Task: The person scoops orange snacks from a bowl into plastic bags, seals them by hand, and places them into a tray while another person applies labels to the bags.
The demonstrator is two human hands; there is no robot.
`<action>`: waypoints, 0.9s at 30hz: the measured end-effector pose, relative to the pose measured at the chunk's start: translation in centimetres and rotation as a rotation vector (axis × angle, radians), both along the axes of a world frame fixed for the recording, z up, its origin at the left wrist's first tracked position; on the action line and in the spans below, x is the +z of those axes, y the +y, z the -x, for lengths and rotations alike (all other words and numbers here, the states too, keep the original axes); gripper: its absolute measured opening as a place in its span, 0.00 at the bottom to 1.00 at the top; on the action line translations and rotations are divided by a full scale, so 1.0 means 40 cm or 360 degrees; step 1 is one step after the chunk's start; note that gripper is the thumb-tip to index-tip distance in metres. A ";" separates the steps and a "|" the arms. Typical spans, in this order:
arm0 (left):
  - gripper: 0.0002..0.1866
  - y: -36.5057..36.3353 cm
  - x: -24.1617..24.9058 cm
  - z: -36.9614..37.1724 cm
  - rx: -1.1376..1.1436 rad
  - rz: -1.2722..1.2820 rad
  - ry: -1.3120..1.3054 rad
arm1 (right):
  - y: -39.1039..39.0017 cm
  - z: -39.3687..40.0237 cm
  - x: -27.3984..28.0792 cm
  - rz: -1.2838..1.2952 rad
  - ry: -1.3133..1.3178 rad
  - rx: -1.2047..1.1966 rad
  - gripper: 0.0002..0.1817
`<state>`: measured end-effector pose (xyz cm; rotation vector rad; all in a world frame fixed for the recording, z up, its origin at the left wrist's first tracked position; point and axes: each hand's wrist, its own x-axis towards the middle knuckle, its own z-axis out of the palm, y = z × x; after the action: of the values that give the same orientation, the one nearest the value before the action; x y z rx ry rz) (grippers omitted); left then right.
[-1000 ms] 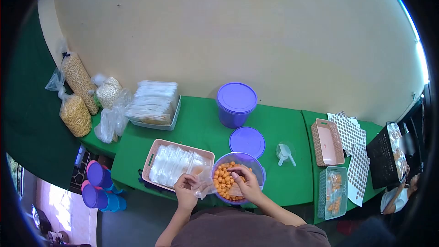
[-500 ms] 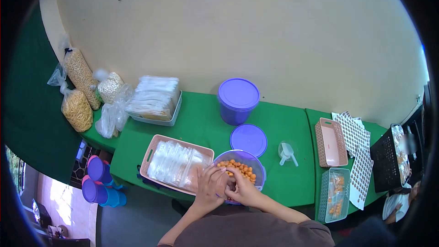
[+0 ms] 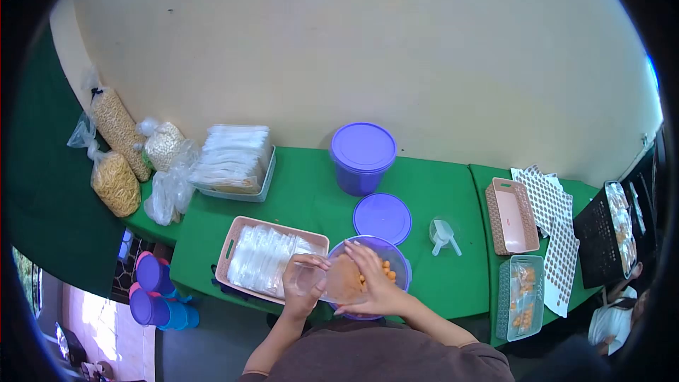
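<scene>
My left hand (image 3: 300,291) has its fingers curled round the left end of a clear plastic bag (image 3: 339,279), beside the pink basket (image 3: 224,274). My right hand (image 3: 376,290) holds the bag's other end, thumb and fingers wide apart, over the purple tub (image 3: 402,269). Round orange snacks (image 3: 389,272) show in the tub behind my right hand; the bag and hand hide the rest. What is inside the bag cannot be made out. Many flat clear bags (image 3: 260,258) lie in the pink basket.
Behind the tub are a purple lid (image 3: 382,218) and a closed purple bucket (image 3: 363,159). A white scoop (image 3: 445,236) lies to the right, with baskets (image 3: 513,216) beyond. Snack sacks (image 3: 117,184) stand far left. Another person (image 3: 612,322) is partly visible at right.
My hands were close together over the tub's front edge. They have moved apart, my left hand slightly left, and the clear bag now shows stretched between them.
</scene>
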<state>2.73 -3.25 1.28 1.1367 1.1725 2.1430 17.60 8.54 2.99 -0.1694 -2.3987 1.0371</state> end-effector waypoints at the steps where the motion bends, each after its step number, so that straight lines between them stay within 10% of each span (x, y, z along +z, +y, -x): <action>1: 0.20 0.010 0.002 -0.006 -0.0200 -0.0117 -0.0173 | -0.006 0.003 -0.004 -0.0112 0.0024 -0.0013 0.58; 9: 0.32 0.024 -0.022 -0.025 0.0028 -0.0035 -0.0744 | -0.003 -0.007 -0.052 0.0156 -0.0157 -0.0010 0.38; 11: 0.35 0.025 0.004 -0.015 0.0098 -0.0156 -0.0802 | -0.018 0.004 -0.096 0.0974 0.0391 -0.0407 0.24; 17: 0.43 0.018 0.022 -0.032 -0.0205 -0.0019 -0.0513 | 0.029 -0.026 -0.140 0.1885 0.0251 -0.0328 0.07; 25: 0.29 0.024 -0.037 -0.057 0.0246 -0.0100 -0.0960 | -0.020 -0.010 -0.138 0.1580 0.0410 -0.0474 0.16; 27: 0.30 0.011 -0.036 -0.045 0.0335 -0.0137 -0.0842 | -0.049 -0.024 -0.147 0.1965 -0.0248 -0.0174 0.20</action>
<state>4.52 -2.82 -0.15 0.4341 0.9892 2.4603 18.55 6.58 -2.90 -0.7947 -1.4896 2.3378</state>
